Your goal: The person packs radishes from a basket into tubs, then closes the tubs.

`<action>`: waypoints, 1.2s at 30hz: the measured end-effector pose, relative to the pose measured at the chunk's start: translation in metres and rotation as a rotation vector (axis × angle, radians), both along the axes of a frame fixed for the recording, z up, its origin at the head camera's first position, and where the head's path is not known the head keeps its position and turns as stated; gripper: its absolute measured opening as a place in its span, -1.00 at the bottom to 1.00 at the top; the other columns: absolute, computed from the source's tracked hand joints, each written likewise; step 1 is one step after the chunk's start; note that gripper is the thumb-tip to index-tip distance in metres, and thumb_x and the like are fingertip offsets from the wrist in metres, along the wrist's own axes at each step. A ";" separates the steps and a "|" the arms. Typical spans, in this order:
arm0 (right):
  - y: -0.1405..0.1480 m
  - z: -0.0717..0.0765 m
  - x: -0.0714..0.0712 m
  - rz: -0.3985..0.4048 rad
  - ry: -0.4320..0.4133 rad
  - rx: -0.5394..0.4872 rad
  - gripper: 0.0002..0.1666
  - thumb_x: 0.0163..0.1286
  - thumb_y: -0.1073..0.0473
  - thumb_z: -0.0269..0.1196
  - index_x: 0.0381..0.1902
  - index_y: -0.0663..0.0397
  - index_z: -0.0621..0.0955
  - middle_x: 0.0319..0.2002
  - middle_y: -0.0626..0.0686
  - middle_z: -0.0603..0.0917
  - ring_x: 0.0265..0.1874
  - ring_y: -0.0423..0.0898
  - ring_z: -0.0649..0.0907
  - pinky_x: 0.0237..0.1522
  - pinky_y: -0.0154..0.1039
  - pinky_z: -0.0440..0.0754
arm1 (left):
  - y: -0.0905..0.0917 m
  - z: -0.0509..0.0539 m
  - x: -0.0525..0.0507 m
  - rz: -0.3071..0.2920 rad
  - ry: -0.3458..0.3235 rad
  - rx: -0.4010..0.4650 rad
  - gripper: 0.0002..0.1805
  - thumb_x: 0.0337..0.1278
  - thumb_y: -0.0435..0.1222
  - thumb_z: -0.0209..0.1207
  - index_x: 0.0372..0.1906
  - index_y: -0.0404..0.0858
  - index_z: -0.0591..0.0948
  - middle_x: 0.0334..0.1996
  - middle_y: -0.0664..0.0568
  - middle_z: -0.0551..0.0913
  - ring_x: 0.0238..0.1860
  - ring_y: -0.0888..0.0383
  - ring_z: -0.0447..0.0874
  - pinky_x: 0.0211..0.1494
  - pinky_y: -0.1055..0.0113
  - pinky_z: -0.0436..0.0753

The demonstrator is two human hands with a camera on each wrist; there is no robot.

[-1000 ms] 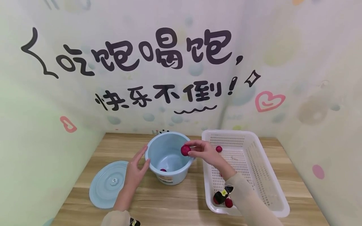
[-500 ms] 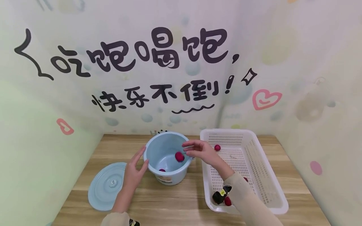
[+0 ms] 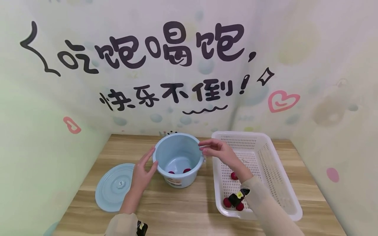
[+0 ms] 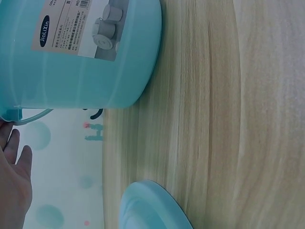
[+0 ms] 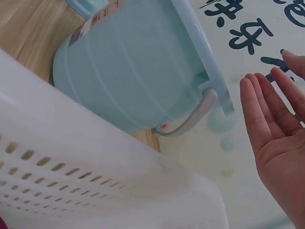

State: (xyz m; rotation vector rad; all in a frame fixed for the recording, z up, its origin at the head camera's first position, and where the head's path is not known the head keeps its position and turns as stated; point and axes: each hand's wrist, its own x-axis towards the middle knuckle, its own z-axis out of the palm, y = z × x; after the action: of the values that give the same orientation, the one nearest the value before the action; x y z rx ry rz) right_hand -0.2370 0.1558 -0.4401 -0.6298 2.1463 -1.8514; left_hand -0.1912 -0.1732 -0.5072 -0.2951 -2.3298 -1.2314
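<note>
A light blue bucket stands upright on the table, with two dark red round things, like small balls or fruit, at its bottom; one red ball shows over the front rim. My left hand rests its fingertips against the bucket's left rim, fingers loosely spread. At the right rim is my right hand, holding nothing; whether it touches the rim is unclear. In the right wrist view, that hand's fingers are fairly straight, apart from the bucket wall.
A white perforated basket stands on the right under my right arm, with several red balls in it. The blue lid lies on the wooden table at left. A wall with printed writing rises behind.
My right hand has let go of a red ball, which dropped into the bucket. The hand has drawn slightly right. My left hand stays at the bucket's left rim.
</note>
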 end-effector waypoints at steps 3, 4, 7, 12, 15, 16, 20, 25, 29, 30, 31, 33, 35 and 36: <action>0.003 0.004 -0.002 -0.008 0.006 -0.018 -0.59 0.42 0.22 0.25 0.19 0.22 0.58 0.22 0.44 0.55 0.16 0.14 0.67 0.11 -0.24 0.73 | 0.001 0.002 -0.002 -0.012 0.010 0.001 -0.43 0.16 -0.41 0.30 0.32 -0.27 0.52 0.32 -0.17 0.55 0.35 -0.16 0.50 0.36 0.83 0.16; 0.005 0.006 -0.002 -0.009 0.005 -0.023 -0.59 0.42 0.22 0.25 0.19 0.23 0.58 0.23 0.43 0.56 0.18 0.15 0.66 0.12 -0.21 0.73 | 0.001 0.003 -0.002 -0.014 0.009 -0.001 -0.43 0.16 -0.40 0.29 0.33 -0.27 0.52 0.32 -0.16 0.55 0.36 -0.16 0.50 0.37 0.82 0.17; 0.007 0.008 -0.002 0.003 0.012 -0.028 -0.58 0.42 0.23 0.25 0.20 0.26 0.56 0.24 0.40 0.56 0.18 0.12 0.66 0.16 -0.13 0.71 | 0.001 0.004 -0.002 -0.005 0.003 -0.010 -0.42 0.16 -0.40 0.30 0.32 -0.26 0.53 0.32 -0.14 0.56 0.36 -0.13 0.51 0.42 0.68 0.26; 0.011 0.009 -0.004 0.010 0.025 -0.028 -0.57 0.43 0.21 0.25 0.20 0.26 0.56 0.24 0.38 0.56 0.19 0.12 0.66 0.17 -0.15 0.70 | -0.001 0.003 -0.001 0.007 -0.009 -0.020 -0.42 0.15 -0.40 0.31 0.32 -0.25 0.53 0.32 -0.11 0.56 0.36 -0.11 0.51 0.44 0.18 0.42; 0.015 0.010 -0.005 0.001 0.020 -0.027 -0.58 0.44 0.23 0.23 0.20 0.27 0.55 0.21 0.31 0.60 0.16 0.04 0.68 0.16 -0.22 0.71 | -0.001 0.003 -0.002 0.002 -0.017 -0.013 -0.42 0.16 -0.39 0.30 0.33 -0.24 0.52 0.33 -0.12 0.55 0.37 -0.12 0.49 0.43 0.04 0.43; 0.016 0.011 -0.005 -0.006 0.018 -0.023 -0.58 0.43 0.23 0.23 0.20 0.27 0.55 0.20 0.28 0.62 0.13 -0.02 0.70 0.15 -0.23 0.71 | -0.001 0.002 -0.002 0.000 -0.018 -0.010 -0.42 0.17 -0.39 0.30 0.33 -0.24 0.52 0.33 -0.12 0.55 0.38 -0.12 0.49 0.44 0.02 0.44; 0.021 0.014 -0.005 -0.026 0.012 -0.019 -0.57 0.43 0.24 0.23 0.21 0.28 0.55 0.16 0.16 0.66 0.04 -0.24 0.72 0.13 -0.28 0.71 | 0.000 0.002 -0.003 -0.003 -0.020 -0.006 -0.42 0.18 -0.38 0.29 0.34 -0.23 0.51 0.34 -0.12 0.54 0.38 -0.12 0.48 0.43 -0.03 0.44; 0.025 0.016 -0.005 -0.035 0.019 -0.026 -0.56 0.43 0.23 0.24 0.21 0.30 0.55 0.13 0.08 0.69 0.05 -0.22 0.72 0.11 -0.31 0.71 | -0.001 0.001 -0.002 0.001 -0.024 -0.008 -0.42 0.19 -0.37 0.29 0.34 -0.22 0.51 0.34 -0.13 0.54 0.38 -0.12 0.48 0.44 -0.01 0.44; 0.029 0.018 -0.005 -0.047 0.015 -0.024 -0.55 0.42 0.22 0.25 0.20 0.32 0.54 0.09 0.00 0.71 0.07 -0.17 0.73 0.06 -0.35 0.73 | -0.001 0.000 -0.001 0.006 -0.024 -0.009 -0.42 0.19 -0.37 0.29 0.34 -0.23 0.51 0.34 -0.12 0.54 0.38 -0.11 0.49 0.43 0.00 0.44; 0.030 0.018 -0.005 -0.059 0.008 -0.013 -0.55 0.42 0.21 0.26 0.20 0.29 0.55 0.09 -0.01 0.71 0.07 -0.16 0.73 -0.02 -0.40 0.74 | -0.001 0.000 -0.001 0.006 -0.023 -0.007 -0.43 0.19 -0.37 0.29 0.34 -0.23 0.51 0.34 -0.12 0.54 0.38 -0.11 0.49 0.44 0.01 0.44; 0.032 0.018 -0.005 -0.071 0.010 0.007 -0.56 0.42 0.18 0.26 0.20 0.25 0.56 0.09 0.00 0.72 0.06 -0.17 0.73 -0.11 -0.44 0.73 | -0.001 0.000 -0.001 0.006 -0.022 -0.007 -0.42 0.19 -0.37 0.29 0.34 -0.23 0.51 0.34 -0.13 0.54 0.38 -0.11 0.49 0.44 0.00 0.44; 0.035 0.017 -0.005 -0.097 0.014 0.050 -0.56 0.43 0.14 0.26 0.20 0.18 0.57 0.11 0.07 0.71 0.03 -0.19 0.74 -0.30 -0.47 0.66 | -0.001 0.000 -0.001 0.005 -0.020 -0.008 -0.42 0.18 -0.38 0.29 0.34 -0.24 0.51 0.34 -0.14 0.54 0.38 -0.12 0.48 0.43 -0.01 0.44; 0.039 0.015 -0.004 -0.121 0.019 0.090 -0.57 0.43 0.10 0.26 0.20 0.11 0.58 0.15 0.15 0.69 0.03 -0.15 0.75 -0.40 -0.45 0.57 | 0.000 -0.001 0.000 0.003 -0.019 -0.009 -0.41 0.18 -0.40 0.28 0.35 -0.25 0.50 0.34 -0.17 0.53 0.38 -0.15 0.48 0.43 -0.04 0.44; 0.040 0.015 -0.003 -0.127 0.015 0.088 -0.57 0.43 0.10 0.27 0.19 0.11 0.58 0.17 0.21 0.67 0.05 -0.11 0.75 -0.35 -0.45 0.62 | 0.000 -0.001 0.000 0.003 -0.019 -0.010 -0.41 0.18 -0.40 0.28 0.35 -0.25 0.50 0.34 -0.19 0.53 0.38 -0.15 0.48 0.43 -0.05 0.44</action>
State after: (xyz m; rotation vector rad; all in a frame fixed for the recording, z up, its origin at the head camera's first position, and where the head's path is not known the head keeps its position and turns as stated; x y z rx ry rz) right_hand -0.2404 0.1961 -0.4255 -0.5012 2.3125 -1.8066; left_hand -0.1911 -0.1734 -0.5081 -0.2847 -2.3522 -1.2259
